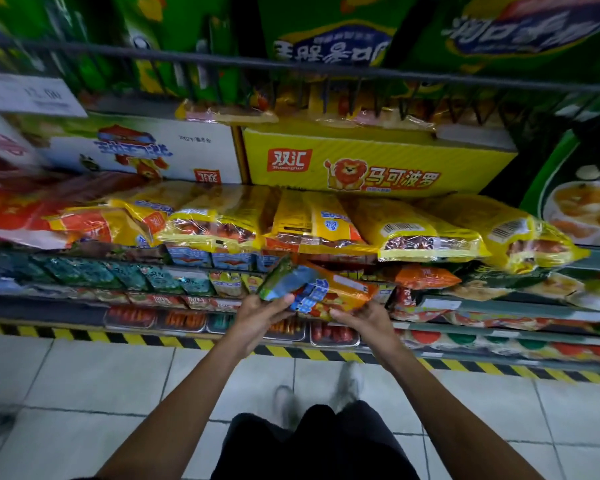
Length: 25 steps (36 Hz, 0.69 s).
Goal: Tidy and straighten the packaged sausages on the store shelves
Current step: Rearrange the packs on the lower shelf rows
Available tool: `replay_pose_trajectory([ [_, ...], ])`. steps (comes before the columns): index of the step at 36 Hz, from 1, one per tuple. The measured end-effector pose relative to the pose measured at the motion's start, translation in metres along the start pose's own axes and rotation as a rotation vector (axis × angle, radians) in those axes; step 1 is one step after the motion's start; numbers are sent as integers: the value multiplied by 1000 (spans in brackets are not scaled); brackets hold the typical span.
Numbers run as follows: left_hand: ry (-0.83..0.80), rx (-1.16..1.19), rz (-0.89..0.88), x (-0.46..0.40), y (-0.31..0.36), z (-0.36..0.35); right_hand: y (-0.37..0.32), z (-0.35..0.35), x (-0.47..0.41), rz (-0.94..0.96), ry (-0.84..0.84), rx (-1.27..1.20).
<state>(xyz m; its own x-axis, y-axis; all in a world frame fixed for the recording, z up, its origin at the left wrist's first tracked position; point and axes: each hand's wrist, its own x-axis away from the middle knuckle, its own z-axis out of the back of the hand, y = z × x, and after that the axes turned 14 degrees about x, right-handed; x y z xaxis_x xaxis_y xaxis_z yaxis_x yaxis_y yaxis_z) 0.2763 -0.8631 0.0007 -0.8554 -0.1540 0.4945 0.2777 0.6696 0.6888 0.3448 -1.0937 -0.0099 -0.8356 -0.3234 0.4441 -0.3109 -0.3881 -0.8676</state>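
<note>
Two hands work together in front of the shelves, each holding a soft plastic pack clear of the stock. The left hand pinches a small green-and-blue foil sausage pack by its lower edge, thumb on top, so the pack tilts up and away. The right hand grips from beneath an orange-and-yellow plastic sausage pack with blue lettering, fingers curled under its near edge. The two packs touch or overlap where they meet; I cannot tell which lies on top.

Both packs hang in the air just in front of the middle shelf, below the row of large yellow sausage bags that slumps over the upper shelf edge under a yellow cardboard carton with a lion picture.

My judgement is that the step in hand is sorting these two packs to their proper rows. To do it well, separate them first, then match each to its like: the green one seems to belong with the teal-green packets to the left, the orange one near the orange pack to the right. Lay each flat, label facing out, edge square with its neighbours, and avoid nudging the overhanging yellow bags, which look ready to slide.
</note>
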Motion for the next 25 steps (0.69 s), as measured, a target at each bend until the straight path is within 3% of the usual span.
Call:
replay_pose_trajectory([
  [5,-13,205,123,-1,-7,10,-9,-4,4,15,65,19],
  [11,-130,-250,176,-2,-1,20,-27,3,8,134,134,166],
  [14,-73,-413,55,0,1,24,-35,13,8,191,169,314],
  [19,104,-630,-391,-2,9,27,-49,26,3,241,174,565],
  [22,-24,-805,-456,-1,20,9,-58,29,1,293,168,715],
  [25,-189,-992,-351,-6,20,-7,-64,28,-2,351,116,816],
])
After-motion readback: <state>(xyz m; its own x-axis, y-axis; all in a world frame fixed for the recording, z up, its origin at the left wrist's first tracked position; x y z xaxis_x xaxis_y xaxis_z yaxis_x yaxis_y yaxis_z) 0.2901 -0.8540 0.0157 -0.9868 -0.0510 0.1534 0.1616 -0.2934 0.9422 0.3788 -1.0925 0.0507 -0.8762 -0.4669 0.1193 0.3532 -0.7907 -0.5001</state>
